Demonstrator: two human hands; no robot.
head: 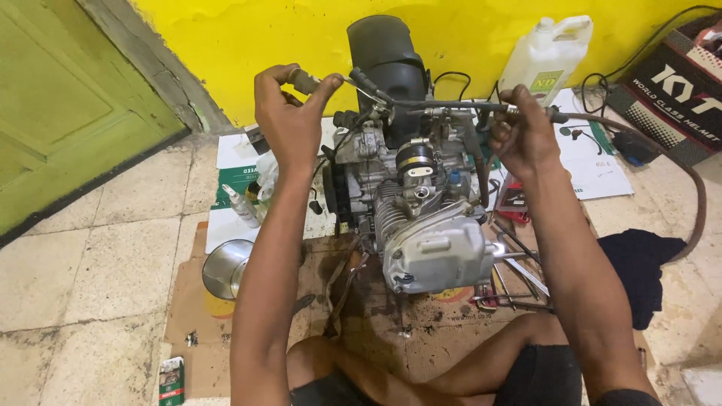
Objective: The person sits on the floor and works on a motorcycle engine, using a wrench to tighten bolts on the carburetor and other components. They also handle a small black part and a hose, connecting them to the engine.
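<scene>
Yellow wall, cardboard (421,331) on floor | left hand (289,120) pinches screwdriver (342,79) handle | right hand (523,135) clamps stiff hose (451,105) | engine (414,203) heavy, oily.

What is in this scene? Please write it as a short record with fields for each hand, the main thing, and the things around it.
Setting: tiled floor beside a yellow wall, cardboard sheet under the work
Main thing: small engine, standing on the cardboard
Left hand: raised, fingers closed on a tool handle
Right hand: closed on a hose near the engine top
Around: white jug at the wall, metal bowl on the left, loose wrenches and a dark cloth on the right
</scene>
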